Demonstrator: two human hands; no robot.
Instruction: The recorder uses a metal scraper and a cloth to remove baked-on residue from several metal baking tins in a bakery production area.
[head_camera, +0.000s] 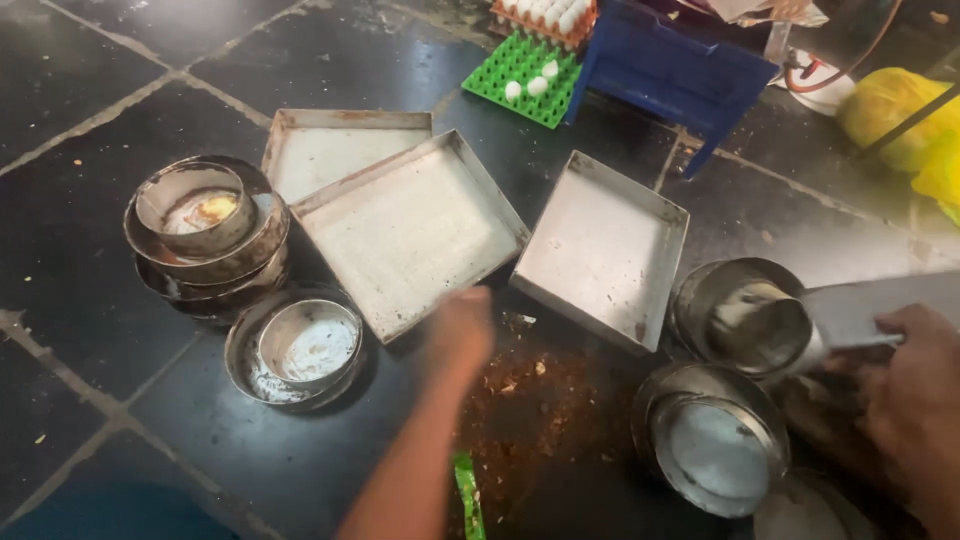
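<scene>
The left hand (458, 335) is blurred at the near edge of the middle square tray (410, 230) — I cannot tell its grip. The right hand (915, 385) is closed on a flat metal tray (860, 310) tilted over a round tin (745, 315).

Left hand (460, 335) reaches toward a square tray (410, 230) on the floor (90, 330); right hand (915, 375) grips a metal pan (860, 310).

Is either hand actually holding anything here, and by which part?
The right hand grips a flat metal tray by its near edge. The blurred left hand holds nothing, hovering by the middle square tray.
</scene>
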